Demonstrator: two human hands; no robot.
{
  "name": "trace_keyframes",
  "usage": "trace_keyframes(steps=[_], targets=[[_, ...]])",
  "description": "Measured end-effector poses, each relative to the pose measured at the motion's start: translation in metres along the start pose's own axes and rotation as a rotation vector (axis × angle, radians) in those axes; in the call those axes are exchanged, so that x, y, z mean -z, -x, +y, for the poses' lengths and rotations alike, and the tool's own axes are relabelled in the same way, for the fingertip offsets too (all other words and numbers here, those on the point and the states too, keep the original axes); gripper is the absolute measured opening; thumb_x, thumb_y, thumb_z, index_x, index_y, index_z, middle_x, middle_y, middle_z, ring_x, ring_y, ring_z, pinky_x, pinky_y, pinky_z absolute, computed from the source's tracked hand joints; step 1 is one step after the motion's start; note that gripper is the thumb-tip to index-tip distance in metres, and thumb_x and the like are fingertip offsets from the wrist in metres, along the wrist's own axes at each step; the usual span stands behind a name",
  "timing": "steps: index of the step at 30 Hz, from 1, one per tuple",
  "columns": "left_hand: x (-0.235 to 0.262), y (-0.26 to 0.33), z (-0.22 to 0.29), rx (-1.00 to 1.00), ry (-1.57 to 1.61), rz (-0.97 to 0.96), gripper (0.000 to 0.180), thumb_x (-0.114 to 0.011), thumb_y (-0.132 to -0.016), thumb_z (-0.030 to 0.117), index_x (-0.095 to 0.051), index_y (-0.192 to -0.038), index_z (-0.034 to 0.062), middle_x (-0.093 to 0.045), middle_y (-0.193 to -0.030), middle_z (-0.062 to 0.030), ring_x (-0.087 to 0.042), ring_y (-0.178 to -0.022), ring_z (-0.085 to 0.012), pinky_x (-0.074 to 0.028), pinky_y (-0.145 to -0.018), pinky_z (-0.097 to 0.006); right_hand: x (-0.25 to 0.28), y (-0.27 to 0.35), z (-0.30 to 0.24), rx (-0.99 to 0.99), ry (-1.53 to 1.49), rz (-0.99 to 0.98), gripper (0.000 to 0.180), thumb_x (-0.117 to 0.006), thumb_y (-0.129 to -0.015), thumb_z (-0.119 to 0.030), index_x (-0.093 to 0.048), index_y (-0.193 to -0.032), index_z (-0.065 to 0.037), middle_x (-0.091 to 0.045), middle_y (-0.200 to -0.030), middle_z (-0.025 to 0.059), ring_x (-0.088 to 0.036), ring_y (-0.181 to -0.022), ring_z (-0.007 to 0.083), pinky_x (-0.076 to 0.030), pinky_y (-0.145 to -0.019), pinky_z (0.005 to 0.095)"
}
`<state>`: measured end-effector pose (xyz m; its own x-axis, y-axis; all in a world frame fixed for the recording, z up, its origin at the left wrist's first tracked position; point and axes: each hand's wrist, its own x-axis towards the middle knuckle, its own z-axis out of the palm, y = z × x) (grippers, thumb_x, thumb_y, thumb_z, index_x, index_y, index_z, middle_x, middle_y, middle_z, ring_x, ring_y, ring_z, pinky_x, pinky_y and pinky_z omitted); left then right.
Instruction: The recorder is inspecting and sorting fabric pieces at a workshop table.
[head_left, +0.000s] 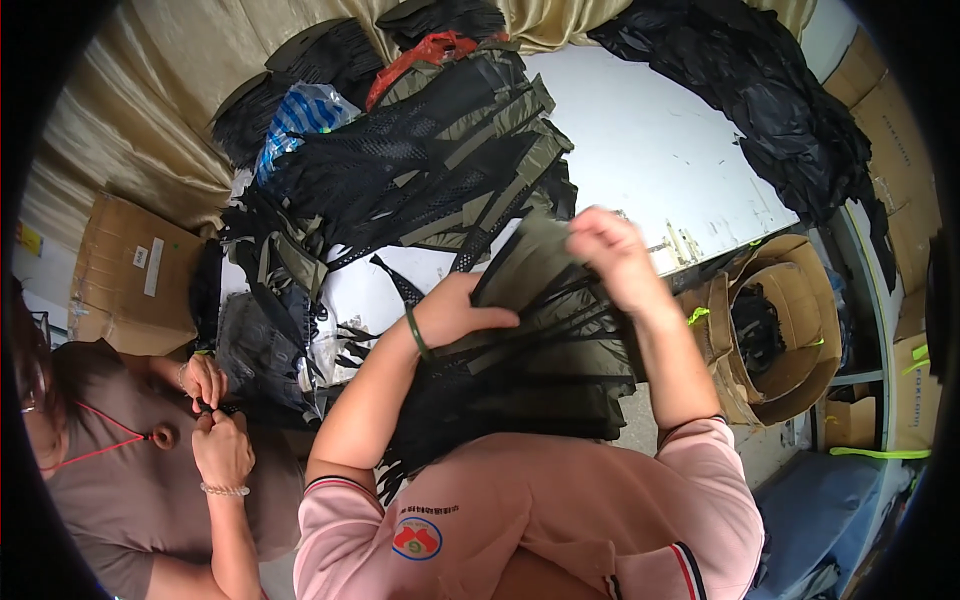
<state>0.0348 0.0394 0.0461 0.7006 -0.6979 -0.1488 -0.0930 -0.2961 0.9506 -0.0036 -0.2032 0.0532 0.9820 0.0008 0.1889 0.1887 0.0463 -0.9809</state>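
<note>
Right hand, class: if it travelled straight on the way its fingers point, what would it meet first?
The right hand points left along the olive fabric panel with black straps it pinches; beyond that, probably the heap of olive-and-black mesh pieces, though depth is unclear.

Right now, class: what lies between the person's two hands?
In the head view, an olive fabric panel with black straps spans from left hand to right hand.

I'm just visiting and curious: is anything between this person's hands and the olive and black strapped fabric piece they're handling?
Nothing visible. The left hand lies directly on the olive and black strapped piece, and the right hand pinches its upper edge. The pile of similar pieces lies farther back on the white table.
</note>
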Motion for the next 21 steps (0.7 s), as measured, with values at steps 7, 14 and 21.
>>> trace_keyframes(steps=[7, 14, 21], targets=[[0.064, 0.061, -0.024, 0.268, -0.207, -0.019, 0.023, -0.075, -0.079, 0.018, -0.065, -0.089, 0.0004, -0.065, -0.074, -0.0082, -0.056, -0.07, -0.0105, -0.046, -0.065, -0.026, 0.103, 0.034, -0.015, -0.065, 0.19, 0.207, 0.01, -0.06, -0.091, -0.014, -0.06, -0.09, -0.004, -0.057, -0.076, -0.0047, -0.05, -0.073, 0.0059, -0.041, -0.068, 0.0228], [0.059, 0.019, -0.061, 0.118, -0.645, 0.183, 0.036, -0.071, -0.08, 0.038, -0.064, -0.082, 0.0025, -0.061, -0.073, -0.0096, -0.058, -0.07, -0.0244, -0.047, -0.066, -0.034, 0.086, 0.04, 0.015, -0.405, 1.098, -0.093, 0.031, -0.071, -0.081, -0.022, -0.06, -0.1, -0.001, -0.061, -0.074, 0.015, -0.057, -0.069, 0.0251, -0.045, -0.066, 0.035], [0.03, -0.076, -0.145, 0.273, -0.837, 0.552, 0.048, -0.077, -0.069, 0.044, -0.064, -0.092, 0.0041, -0.065, -0.091, -0.0173, -0.061, -0.09, -0.0366, -0.049, -0.08, -0.044, -0.022, 0.014, 0.036, 0.261, 1.154, -0.265, 0.06, -0.07, -0.078, -0.028, -0.049, -0.13, -0.008, -0.046, -0.134, 0.0194, -0.038, -0.129, 0.0356, -0.031, -0.105, 0.0489]])
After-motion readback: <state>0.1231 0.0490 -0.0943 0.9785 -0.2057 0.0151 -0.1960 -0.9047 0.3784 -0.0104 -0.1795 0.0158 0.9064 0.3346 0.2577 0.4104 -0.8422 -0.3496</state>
